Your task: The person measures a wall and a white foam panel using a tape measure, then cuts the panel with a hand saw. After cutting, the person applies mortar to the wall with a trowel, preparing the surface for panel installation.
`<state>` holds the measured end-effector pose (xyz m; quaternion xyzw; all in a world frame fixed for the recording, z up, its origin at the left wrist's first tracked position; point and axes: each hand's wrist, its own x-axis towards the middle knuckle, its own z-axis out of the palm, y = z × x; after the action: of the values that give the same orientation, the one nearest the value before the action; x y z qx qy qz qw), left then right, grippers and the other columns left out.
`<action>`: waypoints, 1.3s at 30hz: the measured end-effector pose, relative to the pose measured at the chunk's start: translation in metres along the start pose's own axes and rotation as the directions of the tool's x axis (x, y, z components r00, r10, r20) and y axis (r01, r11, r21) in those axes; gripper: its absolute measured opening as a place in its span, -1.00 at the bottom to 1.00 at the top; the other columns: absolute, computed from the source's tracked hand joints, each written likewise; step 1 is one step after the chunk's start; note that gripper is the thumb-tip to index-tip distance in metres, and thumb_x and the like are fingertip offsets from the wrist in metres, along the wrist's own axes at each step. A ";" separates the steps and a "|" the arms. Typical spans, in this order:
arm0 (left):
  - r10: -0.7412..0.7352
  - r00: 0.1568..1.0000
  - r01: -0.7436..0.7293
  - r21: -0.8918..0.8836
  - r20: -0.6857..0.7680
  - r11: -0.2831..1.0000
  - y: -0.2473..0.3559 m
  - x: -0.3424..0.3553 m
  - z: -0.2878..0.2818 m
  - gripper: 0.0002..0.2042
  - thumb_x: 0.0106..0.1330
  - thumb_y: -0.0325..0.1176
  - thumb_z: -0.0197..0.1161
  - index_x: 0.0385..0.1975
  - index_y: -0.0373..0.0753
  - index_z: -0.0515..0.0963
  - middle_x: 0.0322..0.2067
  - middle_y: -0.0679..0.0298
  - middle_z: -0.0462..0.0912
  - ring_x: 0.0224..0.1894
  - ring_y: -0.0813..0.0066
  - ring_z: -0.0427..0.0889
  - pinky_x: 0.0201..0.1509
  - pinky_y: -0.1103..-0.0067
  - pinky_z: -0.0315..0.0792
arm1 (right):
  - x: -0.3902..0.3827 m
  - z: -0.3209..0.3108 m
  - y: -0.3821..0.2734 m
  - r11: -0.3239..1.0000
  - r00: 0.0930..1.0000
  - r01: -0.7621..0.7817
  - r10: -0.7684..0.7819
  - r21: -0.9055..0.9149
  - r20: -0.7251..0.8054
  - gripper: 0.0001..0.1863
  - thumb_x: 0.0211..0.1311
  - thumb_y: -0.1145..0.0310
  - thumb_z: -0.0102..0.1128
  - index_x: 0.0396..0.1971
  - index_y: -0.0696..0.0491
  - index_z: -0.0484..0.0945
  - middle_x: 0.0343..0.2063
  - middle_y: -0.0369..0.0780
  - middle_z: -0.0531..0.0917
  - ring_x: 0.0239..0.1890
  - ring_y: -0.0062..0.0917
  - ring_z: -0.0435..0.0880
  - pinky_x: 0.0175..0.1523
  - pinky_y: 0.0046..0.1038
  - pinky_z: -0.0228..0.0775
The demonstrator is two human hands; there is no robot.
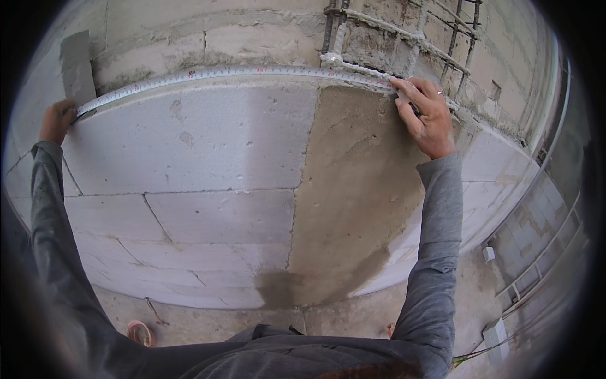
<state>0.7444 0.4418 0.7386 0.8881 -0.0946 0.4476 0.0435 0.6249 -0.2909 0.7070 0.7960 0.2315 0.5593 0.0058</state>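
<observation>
Mortar-crusted rebar (379,23) rose just behind the measuring tape (227,72), a white blade with red and black markings along the pale block wall's (170,145) top edge. The left hand (58,120) held one end in closed fingers; the right hand (430,117) pinched the other. Grey-brown render (353,189) coated one strip, above a concrete floor (214,322).

Along the top edge of the block wall (183,142), a white measuring tape (227,72) bears graduation marks and red and black figures, too small to read surely.
</observation>
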 end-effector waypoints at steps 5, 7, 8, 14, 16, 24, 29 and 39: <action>-0.083 0.997 0.083 -0.035 0.008 0.996 0.003 -0.001 0.000 -0.79 0.12 -0.43 0.14 -0.28 -0.36 0.59 -0.50 0.01 0.61 -0.45 0.24 0.61 -0.27 0.40 0.45 | -0.001 0.002 0.000 1.000 1.000 0.001 -0.001 0.005 -0.026 -0.65 0.11 0.36 0.17 -0.06 -0.14 0.64 -0.18 -0.23 0.60 -0.15 -0.35 0.53 -0.04 -0.38 0.43; -0.070 0.997 0.069 -0.048 -0.017 0.996 0.004 -0.001 0.002 -0.79 0.13 -0.42 0.14 -0.27 -0.35 0.59 -0.49 0.01 0.61 -0.45 0.25 0.61 -0.26 0.41 0.45 | -0.002 0.001 0.001 1.000 1.000 0.003 -0.003 0.008 -0.017 -0.65 0.10 0.36 0.17 -0.06 -0.15 0.64 -0.18 -0.24 0.60 -0.14 -0.36 0.53 -0.04 -0.39 0.43; -0.064 0.998 0.062 -0.054 -0.029 0.997 0.005 -0.002 0.002 -0.79 0.13 -0.42 0.14 -0.27 -0.35 0.59 -0.49 0.01 0.61 -0.45 0.26 0.61 -0.26 0.41 0.45 | -0.002 0.001 0.001 1.000 1.000 -0.001 0.001 0.014 -0.019 -0.65 0.10 0.36 0.17 -0.06 -0.15 0.64 -0.19 -0.25 0.60 -0.14 -0.37 0.53 -0.03 -0.39 0.43; -0.104 0.995 0.104 -0.083 0.004 0.991 0.014 -0.006 -0.008 -0.78 0.14 -0.41 0.15 -0.26 -0.34 0.60 -0.45 0.02 0.63 -0.40 0.25 0.62 -0.21 0.43 0.45 | -0.003 0.005 0.002 0.999 0.999 -0.018 0.019 0.036 -0.035 -0.65 0.11 0.37 0.17 -0.06 -0.16 0.64 -0.20 -0.27 0.59 -0.14 -0.39 0.53 -0.02 -0.42 0.42; -0.075 0.997 0.075 -0.021 0.020 0.997 0.020 -0.005 -0.012 -0.77 0.14 -0.41 0.15 -0.25 -0.34 0.60 -0.43 0.02 0.64 -0.38 0.25 0.62 -0.19 0.42 0.45 | -0.004 0.004 0.005 0.999 0.999 -0.006 0.007 0.032 -0.038 -0.65 0.11 0.37 0.16 -0.06 -0.16 0.64 -0.20 -0.28 0.59 -0.14 -0.40 0.53 -0.02 -0.42 0.42; -0.102 0.994 0.103 -0.030 0.028 0.994 0.000 0.000 -0.003 -0.76 0.16 -0.40 0.15 -0.21 -0.33 0.60 -0.44 0.07 0.66 -0.41 0.28 0.62 -0.23 0.44 0.46 | -0.004 0.004 0.003 1.000 1.000 -0.002 0.002 0.000 -0.021 -0.65 0.12 0.37 0.16 -0.05 -0.15 0.64 -0.19 -0.26 0.59 -0.14 -0.39 0.53 -0.03 -0.40 0.42; -0.129 0.991 0.132 -0.061 0.045 0.989 -0.009 0.003 0.003 -0.77 0.18 -0.41 0.15 -0.20 -0.32 0.61 -0.48 0.12 0.65 -0.48 0.39 0.60 -0.33 0.48 0.46 | -0.003 0.004 0.007 0.999 0.998 0.052 -0.052 0.012 -0.031 -0.65 0.14 0.36 0.14 -0.04 -0.12 0.63 -0.19 -0.25 0.59 -0.15 -0.38 0.53 -0.04 -0.40 0.42; 0.041 0.998 -0.038 0.062 -0.048 0.997 -0.011 -0.002 -0.001 -0.79 0.18 -0.38 0.14 -0.25 -0.32 0.60 -0.45 0.07 0.64 -0.44 0.29 0.61 -0.27 0.43 0.45 | -0.002 0.002 0.002 1.000 1.000 0.014 -0.014 0.020 -0.007 -0.66 0.13 0.38 0.14 -0.06 -0.11 0.64 -0.20 -0.25 0.59 -0.12 -0.38 0.52 -0.03 -0.40 0.40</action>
<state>0.7447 0.4525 0.7374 0.8757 -0.0973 0.4728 0.0097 0.6269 -0.2935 0.7050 0.7926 0.2428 0.5594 0.0008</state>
